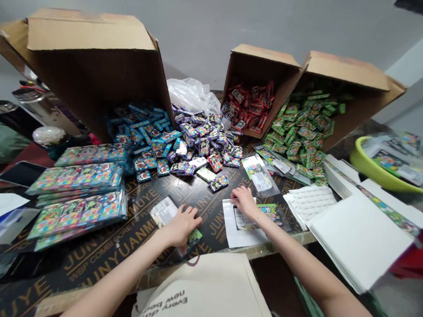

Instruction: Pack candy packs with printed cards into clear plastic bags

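Observation:
My left hand [182, 225] rests palm down on the dark table, fingers curled over a clear packet [166, 211] and a small green packet [194, 237]. My right hand [244, 201] lies with its fingers bent on a white sheet [239, 236] that carries a clear bag with a green card [272, 212]. Just beyond both hands lies a heap of small purple packets [201, 140] and blue packets [145, 133].
Three tipped cardboard boxes spill packets: a big one [90, 64] at left, one with red packets [249, 105], one with green packets [306, 125]. Filled clear bags [78, 191] are stacked at left. White sheets [356, 235] and a green basin [387, 176] sit at right.

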Demonstrator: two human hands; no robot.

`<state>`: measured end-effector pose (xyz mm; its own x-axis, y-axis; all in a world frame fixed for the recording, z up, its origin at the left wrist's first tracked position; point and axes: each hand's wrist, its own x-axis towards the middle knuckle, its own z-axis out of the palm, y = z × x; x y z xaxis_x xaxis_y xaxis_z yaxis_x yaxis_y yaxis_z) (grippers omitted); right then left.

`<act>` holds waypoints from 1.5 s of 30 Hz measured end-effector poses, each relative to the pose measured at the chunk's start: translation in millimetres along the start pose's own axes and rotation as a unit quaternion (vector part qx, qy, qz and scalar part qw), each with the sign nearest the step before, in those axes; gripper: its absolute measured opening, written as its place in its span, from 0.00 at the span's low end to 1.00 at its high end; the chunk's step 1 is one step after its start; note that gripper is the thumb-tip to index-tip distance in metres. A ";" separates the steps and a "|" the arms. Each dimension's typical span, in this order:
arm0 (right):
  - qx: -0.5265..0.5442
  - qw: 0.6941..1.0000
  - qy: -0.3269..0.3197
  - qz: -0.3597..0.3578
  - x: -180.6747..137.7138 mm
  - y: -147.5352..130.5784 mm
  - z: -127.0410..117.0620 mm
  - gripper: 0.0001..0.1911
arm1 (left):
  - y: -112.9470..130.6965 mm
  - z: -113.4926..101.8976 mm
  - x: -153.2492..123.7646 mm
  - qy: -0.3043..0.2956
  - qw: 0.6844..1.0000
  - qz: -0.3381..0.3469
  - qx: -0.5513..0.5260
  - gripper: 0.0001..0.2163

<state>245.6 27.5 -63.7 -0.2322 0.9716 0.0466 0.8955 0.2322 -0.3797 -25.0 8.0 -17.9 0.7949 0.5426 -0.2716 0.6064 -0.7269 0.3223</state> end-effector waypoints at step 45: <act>0.067 0.997 -0.001 0.048 16.2 14.7 9.8 0.03 | -12.8 -32.8 -7.5 0.397 0.859 -0.136 -0.295 0.02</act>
<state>251.3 46.2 -77.6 -0.1485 0.9889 0.0033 0.8550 0.1301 -0.5020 -38.0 27.1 9.8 0.2460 0.9443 0.2185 0.4919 -0.3159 0.8113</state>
